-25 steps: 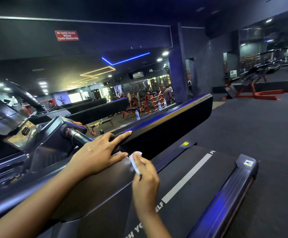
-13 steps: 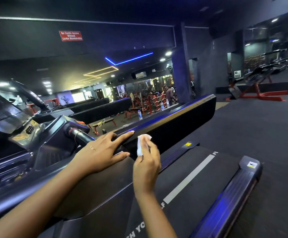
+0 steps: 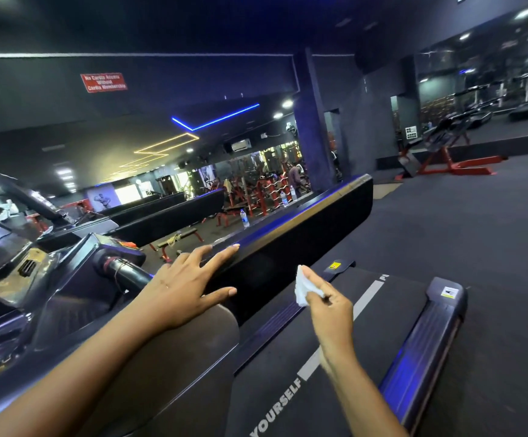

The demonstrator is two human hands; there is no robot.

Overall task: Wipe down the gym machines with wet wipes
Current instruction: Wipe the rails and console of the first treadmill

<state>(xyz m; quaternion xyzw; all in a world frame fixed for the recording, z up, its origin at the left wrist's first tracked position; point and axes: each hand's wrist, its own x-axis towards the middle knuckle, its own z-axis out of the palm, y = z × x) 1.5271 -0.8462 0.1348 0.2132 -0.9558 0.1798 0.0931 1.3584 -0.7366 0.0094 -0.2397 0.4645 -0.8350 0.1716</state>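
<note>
A: Since half a second ago, the small white folded wet wipe (image 3: 303, 288) has been lifted off the glossy black ledge (image 3: 303, 238) and carried right. It is now held in the air over the dark grey treadmill belt (image 3: 391, 329) and touches no surface.

B: Grips?

A: The right grip (image 3: 328, 305) is closed on the wipe, which is pinched between thumb and fingers. The left grip (image 3: 187, 285) is laid flat with fingers spread across the ledge edge, and nothing is held.

B: Task meaning?

A: A break in wiping is judged. The ledge stroke looks ended, and the next surface is not settled.

B: Hidden?

A: The wipe's lower part is covered by fingers. The belt lettering is cut off, and only "YOURSELF" is read. The dark treadmill console (image 3: 20, 269) is blurred. The wipe's dampness cannot be told.
</note>
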